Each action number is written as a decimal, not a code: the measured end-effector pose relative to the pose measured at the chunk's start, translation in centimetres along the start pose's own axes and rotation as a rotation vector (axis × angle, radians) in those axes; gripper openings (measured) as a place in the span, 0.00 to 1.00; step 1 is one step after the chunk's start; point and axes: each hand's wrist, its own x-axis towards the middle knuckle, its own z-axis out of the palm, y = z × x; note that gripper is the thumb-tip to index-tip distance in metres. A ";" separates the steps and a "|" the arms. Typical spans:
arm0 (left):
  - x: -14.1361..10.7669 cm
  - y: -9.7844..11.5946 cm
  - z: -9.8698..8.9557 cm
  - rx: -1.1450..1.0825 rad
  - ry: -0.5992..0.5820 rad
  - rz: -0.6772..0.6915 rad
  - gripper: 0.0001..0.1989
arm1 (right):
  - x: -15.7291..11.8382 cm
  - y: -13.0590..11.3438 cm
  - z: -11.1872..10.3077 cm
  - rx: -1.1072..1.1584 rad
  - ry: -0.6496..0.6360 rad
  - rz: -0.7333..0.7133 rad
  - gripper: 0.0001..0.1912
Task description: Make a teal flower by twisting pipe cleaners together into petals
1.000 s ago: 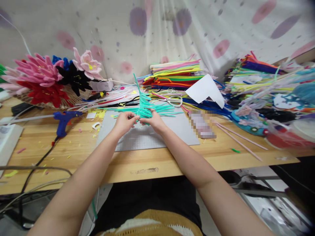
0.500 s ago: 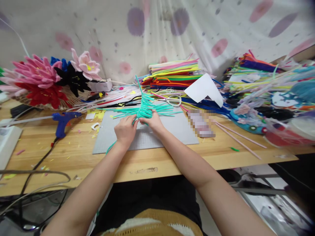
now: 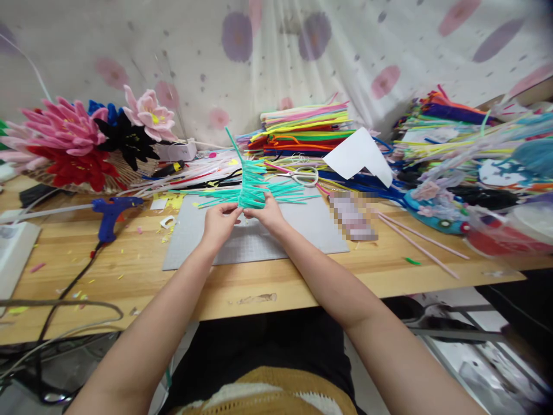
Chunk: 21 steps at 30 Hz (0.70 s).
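Both hands hold a piece of wound turquoise pipe cleaners point(image 3: 250, 195) over the grey cutting mat point(image 3: 298, 242). It stands upright, wide with stacked turns, and one bare stem slants up to the left from its top. My left hand point(image 3: 220, 223) pinches its lower left edge between thumb and fingers. My right hand point(image 3: 271, 214) grips the lower right side, with the thumb along the front. Behind the piece, loose turquoise pipe cleaners point(image 3: 294, 193) lie across the mat. The fingertips at the bottom edge are small and partly hidden.
A blue glue gun point(image 3: 111, 216) with its cord lies at left, before fuzzy flowers point(image 3: 64, 129). Scissors point(image 3: 305, 176), a white paper piece point(image 3: 360, 155) and bundles of coloured pipe cleaners point(image 3: 302, 135) are at the back. Two pink stems point(image 3: 419, 248) lie right.
The turquoise piece has turned a little, its top stem now leaning further left. My left hand's fingers have shifted, and the loose turquoise end below that wrist no longer shows there.
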 end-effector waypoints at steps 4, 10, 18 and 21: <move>0.0 0.7 -0.5 0.178 -0.054 0.028 0.13 | 0.0 0.0 0.1 -0.066 0.032 -0.017 0.36; -1.1 2.0 -0.3 0.545 0.132 0.249 0.15 | 0.0 0.0 0.3 -0.033 0.023 0.004 0.36; -0.8 1.9 -0.2 0.560 0.091 0.185 0.15 | 0.1 0.0 -0.2 -0.051 -0.006 -0.048 0.35; -0.3 1.5 -0.4 0.423 0.060 0.066 0.16 | 0.0 -0.1 -0.4 -0.172 0.000 -0.089 0.34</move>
